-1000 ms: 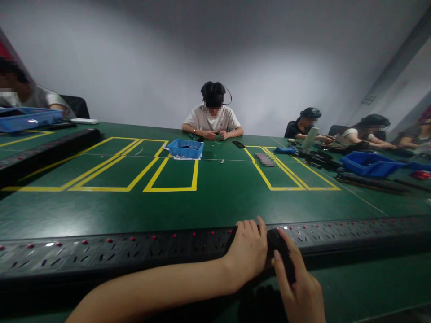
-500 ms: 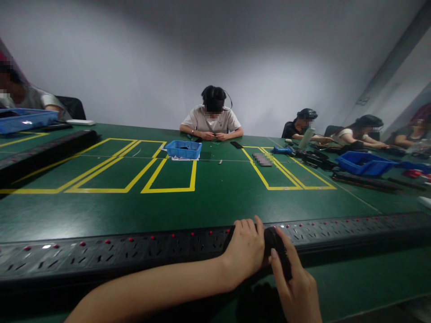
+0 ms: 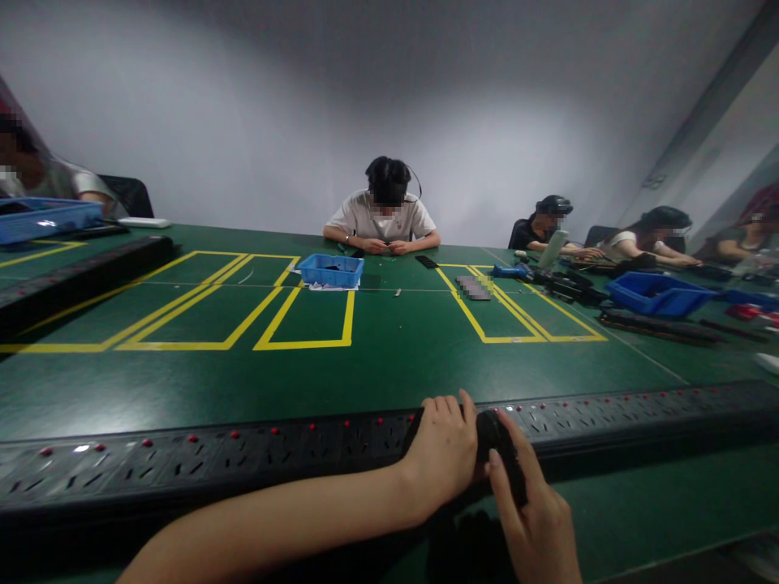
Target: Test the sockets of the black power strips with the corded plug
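Note:
A long black power strip (image 3: 273,454) with a row of sockets and red buttons runs across the near part of the green table. Over its middle, my left hand (image 3: 444,450) is closed round a black rounded object (image 3: 490,430); its kind cannot be made out. Dark material also shows at the left side of that hand. My right hand (image 3: 539,519) grips the same object from the right, thumb on the near side and fingers on the far side. Much of the object is hidden by both hands.
Yellow tape outlines (image 3: 304,345) mark the table. A light blue bin (image 3: 332,272) stands ahead, a darker blue bin (image 3: 660,296) at right. Another black strip (image 3: 85,276) lies at left. A phone-like slab (image 3: 473,288) is beyond. A co-worker (image 3: 383,215) sits opposite; others sit left and right.
Both hands hold the black object in the same place as before. The view has shifted very slightly.

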The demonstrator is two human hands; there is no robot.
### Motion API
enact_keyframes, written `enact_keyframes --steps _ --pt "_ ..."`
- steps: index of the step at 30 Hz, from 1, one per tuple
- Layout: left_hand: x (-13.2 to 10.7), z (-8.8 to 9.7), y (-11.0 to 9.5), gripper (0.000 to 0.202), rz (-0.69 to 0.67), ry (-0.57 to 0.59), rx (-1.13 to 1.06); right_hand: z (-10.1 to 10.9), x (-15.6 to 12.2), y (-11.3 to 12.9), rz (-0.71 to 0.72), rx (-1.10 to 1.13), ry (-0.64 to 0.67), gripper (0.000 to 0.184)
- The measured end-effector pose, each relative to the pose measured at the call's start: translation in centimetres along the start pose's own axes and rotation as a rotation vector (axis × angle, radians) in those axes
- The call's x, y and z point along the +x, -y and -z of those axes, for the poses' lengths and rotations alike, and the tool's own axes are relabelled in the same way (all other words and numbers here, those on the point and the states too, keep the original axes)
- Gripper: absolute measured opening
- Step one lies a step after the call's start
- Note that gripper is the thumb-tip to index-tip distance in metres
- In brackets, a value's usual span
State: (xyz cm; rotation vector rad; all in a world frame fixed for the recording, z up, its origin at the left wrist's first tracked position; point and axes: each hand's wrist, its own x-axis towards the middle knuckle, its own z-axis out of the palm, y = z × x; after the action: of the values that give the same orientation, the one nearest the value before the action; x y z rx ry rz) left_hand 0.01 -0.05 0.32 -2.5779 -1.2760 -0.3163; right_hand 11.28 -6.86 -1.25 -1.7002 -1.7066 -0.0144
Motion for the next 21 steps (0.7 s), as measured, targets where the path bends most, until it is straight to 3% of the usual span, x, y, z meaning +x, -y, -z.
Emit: enact_keyframes --steps 21 --pt "0.01 0.02 -0.02 0.072 0.000 0.009 -0.021 0.09 -0.14 0.06 0.013 0.028 -0.008 0.046"
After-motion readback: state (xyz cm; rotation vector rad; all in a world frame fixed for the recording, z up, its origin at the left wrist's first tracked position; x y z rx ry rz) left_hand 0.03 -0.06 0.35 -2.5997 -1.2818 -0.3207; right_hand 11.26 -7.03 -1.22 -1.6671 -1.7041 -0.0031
